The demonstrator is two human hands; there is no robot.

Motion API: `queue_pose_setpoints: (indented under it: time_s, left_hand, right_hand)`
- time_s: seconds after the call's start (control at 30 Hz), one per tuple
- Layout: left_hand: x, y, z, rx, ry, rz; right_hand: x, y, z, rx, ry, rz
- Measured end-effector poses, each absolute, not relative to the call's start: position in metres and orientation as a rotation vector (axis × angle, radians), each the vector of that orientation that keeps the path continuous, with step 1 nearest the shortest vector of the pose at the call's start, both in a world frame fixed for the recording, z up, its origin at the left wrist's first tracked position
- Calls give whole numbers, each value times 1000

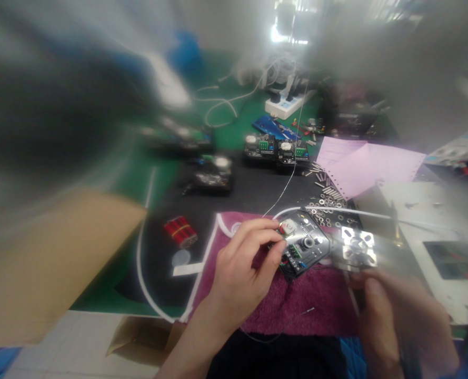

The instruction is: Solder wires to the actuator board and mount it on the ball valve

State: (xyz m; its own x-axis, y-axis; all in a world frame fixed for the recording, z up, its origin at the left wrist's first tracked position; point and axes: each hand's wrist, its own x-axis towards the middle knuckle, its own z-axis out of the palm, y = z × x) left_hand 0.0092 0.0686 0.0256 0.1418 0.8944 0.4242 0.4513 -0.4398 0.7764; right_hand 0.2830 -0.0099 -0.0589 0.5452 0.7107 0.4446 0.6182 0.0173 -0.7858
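Observation:
A black circuit board with a round lens [305,243] lies tilted over a purple cloth [285,300]. My left hand [244,258] grips its left edge, thumb and fingers closed near a white round part. Motion blurs my right hand [399,316], whose fingers are curled at the lower right. Just beyond those fingertips is a shiny metal plate with cut-outs [358,247], itself partly smeared. Whether the right fingers touch it, or what they hold, I cannot make out. A thin wire with a bare tip [308,311] rests on the cloth below the board.
Similar board modules [259,147] stand on the black mat [241,192]. Metal washers and pins [328,205] lie scattered beside pink papers [360,163]. Red cylinders [181,231] sit at left. Behind are a power strip [285,103] and cables; a white cable [140,252] curves along the left.

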Motion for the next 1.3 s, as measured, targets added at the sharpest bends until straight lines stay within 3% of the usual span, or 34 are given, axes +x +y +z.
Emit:
queue_pose_setpoints:
  time_s: [0.77, 1.3]
  left_hand:
    - [9, 68, 26, 1960, 1298, 1236]
    - [10, 70, 26, 1964, 1290, 1252]
  right_hand:
    - [285, -12, -61, -1695, -1110, 128]
    - [252, -21, -27, -1687, -1141, 144]
